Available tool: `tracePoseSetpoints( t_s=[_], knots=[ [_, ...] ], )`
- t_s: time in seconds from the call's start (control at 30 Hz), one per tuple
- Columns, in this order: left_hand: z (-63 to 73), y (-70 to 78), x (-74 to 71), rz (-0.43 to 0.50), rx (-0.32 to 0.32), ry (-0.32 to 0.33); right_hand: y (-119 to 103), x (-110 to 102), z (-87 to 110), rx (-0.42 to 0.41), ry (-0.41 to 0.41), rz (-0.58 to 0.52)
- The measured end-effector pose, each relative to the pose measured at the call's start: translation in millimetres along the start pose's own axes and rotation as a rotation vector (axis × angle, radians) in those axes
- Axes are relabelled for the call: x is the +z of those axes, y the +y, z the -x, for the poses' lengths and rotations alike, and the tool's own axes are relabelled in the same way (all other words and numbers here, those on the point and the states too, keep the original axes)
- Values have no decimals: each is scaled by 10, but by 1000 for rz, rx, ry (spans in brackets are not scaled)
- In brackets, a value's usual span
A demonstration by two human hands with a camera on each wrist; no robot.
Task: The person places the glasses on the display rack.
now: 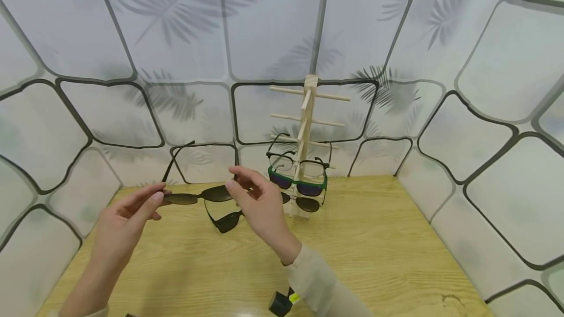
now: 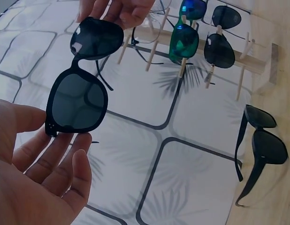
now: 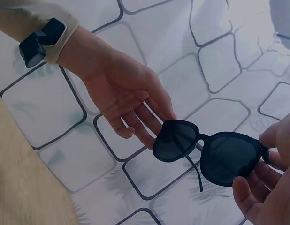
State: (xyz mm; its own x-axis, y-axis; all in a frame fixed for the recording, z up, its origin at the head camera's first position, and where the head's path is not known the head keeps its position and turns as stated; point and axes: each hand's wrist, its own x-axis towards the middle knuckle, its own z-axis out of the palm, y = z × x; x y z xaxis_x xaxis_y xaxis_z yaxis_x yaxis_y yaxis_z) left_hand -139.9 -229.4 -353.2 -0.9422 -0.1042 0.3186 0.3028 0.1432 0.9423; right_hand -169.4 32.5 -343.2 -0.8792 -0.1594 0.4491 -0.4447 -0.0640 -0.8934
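Black sunglasses (image 1: 217, 193) are held up above the table between both hands, temples unfolded and pointing away. My left hand (image 1: 123, 226) pinches the left end of the frame between thumb and fingers, at the hinge corner in the left wrist view. At the opposite end, my right hand (image 1: 264, 214) grips the frame near the other hinge. The right wrist view shows both dark lenses of the sunglasses (image 3: 229, 157) with a hand on each side. Behind them a second pair of black sunglasses (image 2: 270, 146) lies on the table, partly hidden by my right hand in the head view.
A wooden display rack (image 1: 310, 92) with crossbars stands at the back. On its lower bars hang clear-lens glasses (image 1: 315, 168), green-framed sunglasses (image 1: 308, 188) and dark sunglasses (image 1: 307, 204). Patterned cloth walls (image 1: 185, 38) enclose the wooden table (image 1: 374, 258). A black device (image 1: 280, 304) sits by my right sleeve.
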Motion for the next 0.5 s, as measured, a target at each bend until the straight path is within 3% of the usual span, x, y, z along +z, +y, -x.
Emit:
tracePoseSetpoints(
  t_s=[0.5],
  knots=[
    [-221, 208, 218, 55, 112, -74, -220, -174, 30, -91, 150, 19]
  ],
)
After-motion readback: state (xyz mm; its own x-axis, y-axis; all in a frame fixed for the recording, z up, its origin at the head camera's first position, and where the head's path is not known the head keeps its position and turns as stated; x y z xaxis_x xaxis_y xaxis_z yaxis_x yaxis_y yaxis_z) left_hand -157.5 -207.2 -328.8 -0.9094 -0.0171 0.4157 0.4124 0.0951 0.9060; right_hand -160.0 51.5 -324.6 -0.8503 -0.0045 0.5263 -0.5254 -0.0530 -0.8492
